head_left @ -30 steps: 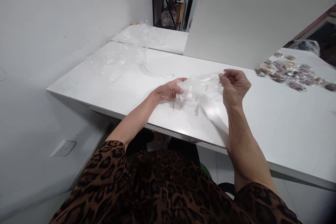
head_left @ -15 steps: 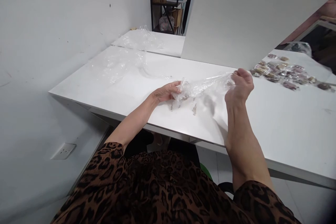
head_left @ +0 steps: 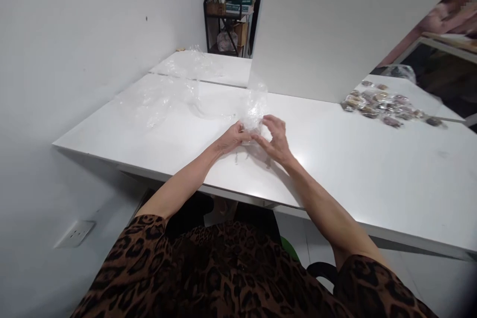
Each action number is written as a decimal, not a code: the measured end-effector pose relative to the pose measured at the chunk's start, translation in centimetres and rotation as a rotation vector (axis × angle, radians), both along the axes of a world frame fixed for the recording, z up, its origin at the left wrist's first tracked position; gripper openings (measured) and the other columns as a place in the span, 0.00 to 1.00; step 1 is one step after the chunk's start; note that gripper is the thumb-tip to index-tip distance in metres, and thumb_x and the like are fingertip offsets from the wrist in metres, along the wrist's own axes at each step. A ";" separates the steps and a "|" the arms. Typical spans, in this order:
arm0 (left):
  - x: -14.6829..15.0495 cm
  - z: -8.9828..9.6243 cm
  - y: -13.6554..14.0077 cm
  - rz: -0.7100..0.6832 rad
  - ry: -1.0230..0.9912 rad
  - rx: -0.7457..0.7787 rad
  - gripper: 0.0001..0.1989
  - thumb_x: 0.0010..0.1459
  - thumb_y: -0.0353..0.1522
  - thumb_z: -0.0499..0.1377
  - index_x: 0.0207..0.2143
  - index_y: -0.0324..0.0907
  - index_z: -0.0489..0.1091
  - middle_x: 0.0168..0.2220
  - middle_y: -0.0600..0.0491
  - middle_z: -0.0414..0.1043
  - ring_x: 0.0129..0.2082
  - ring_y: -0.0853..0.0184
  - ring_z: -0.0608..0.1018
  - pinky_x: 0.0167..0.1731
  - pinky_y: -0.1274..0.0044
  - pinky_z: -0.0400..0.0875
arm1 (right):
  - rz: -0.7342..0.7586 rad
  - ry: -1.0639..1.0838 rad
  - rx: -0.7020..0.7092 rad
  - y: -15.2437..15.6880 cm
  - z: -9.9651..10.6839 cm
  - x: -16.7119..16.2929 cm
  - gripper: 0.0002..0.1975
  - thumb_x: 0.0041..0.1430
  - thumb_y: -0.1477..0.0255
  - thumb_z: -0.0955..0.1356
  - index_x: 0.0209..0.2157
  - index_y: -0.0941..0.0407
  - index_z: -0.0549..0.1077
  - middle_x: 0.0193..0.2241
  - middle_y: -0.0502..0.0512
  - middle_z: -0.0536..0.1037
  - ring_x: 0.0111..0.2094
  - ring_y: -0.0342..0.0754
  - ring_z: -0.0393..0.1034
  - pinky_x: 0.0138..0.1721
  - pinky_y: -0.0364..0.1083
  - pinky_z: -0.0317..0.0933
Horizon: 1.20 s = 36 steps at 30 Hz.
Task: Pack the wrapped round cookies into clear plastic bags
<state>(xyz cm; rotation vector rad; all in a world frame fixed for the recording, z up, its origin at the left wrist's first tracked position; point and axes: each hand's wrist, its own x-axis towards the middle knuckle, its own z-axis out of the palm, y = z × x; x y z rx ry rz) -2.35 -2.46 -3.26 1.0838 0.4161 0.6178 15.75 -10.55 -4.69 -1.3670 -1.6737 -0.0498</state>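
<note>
A crinkled piece of clear plastic wrap rises between my hands above the white table. My left hand pinches its lower end with thumb and fingers. From the other side, my right hand curls around the same plastic, thumb low by the left fingertips and fingers higher up. Whether anything lies inside the wrap cannot be made out. Greyish marks show on the table just below the hands.
Loose clear plastic spreads over the table's left side. Several small brown and purplish plastic-wrapped items lie at the right. A large pale panel stands behind. Farther back is a black shelf cart. Part of another person shows at upper right.
My right hand has come left and in to my left hand. The plastic, earlier stretched sideways between them, is now bunched and stands up between the fingers.
</note>
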 end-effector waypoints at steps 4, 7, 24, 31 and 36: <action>-0.1 0.4 0.3 -0.103 -0.092 -0.188 0.19 0.51 0.33 0.71 0.44 0.40 0.74 0.39 0.49 0.80 0.38 0.63 0.81 0.43 0.71 0.75 | 0.015 0.013 0.058 0.0 -0.2 0.0 0.07 0.67 0.64 0.69 0.41 0.52 0.78 0.56 0.61 0.75 0.59 0.59 0.64 0.62 0.63 0.58; 0.1 0.7 0.5 -0.052 -0.096 -0.318 0.12 0.60 0.37 0.64 0.41 0.37 0.75 0.34 0.48 0.80 0.32 0.63 0.81 0.39 0.71 0.76 | 0.059 0.026 0.114 -0.2 0.3 -0.3 0.06 0.67 0.66 0.69 0.41 0.51 0.78 0.54 0.61 0.76 0.56 0.58 0.66 0.60 0.61 0.60; 0.2 1.2 0.5 0.362 -0.141 -0.141 0.25 0.51 0.34 0.75 0.47 0.44 0.68 0.33 0.56 0.78 0.30 0.69 0.80 0.33 0.77 0.75 | 0.276 0.909 -0.391 -1.1 3.4 -0.1 0.21 0.54 0.51 0.77 0.35 0.54 0.77 0.32 0.50 0.79 0.31 0.42 0.70 0.30 0.42 0.61; 0.7 -0.3 -0.1 0.282 -0.002 -0.033 0.36 0.40 0.40 0.80 0.47 0.44 0.64 0.31 0.60 0.72 0.28 0.73 0.75 0.30 0.80 0.69 | 0.345 1.094 -0.493 -0.2 1.7 -0.9 0.26 0.40 0.51 0.81 0.31 0.55 0.73 0.24 0.47 0.74 0.26 0.41 0.67 0.26 0.42 0.59; 0.6 -0.2 -0.4 0.271 0.098 0.059 0.31 0.44 0.44 0.78 0.44 0.43 0.69 0.35 0.57 0.72 0.27 0.75 0.72 0.27 0.81 0.64 | 0.288 1.139 -0.397 -0.2 1.6 -0.7 0.26 0.36 0.54 0.83 0.27 0.55 0.71 0.20 0.45 0.73 0.22 0.40 0.65 0.25 0.43 0.60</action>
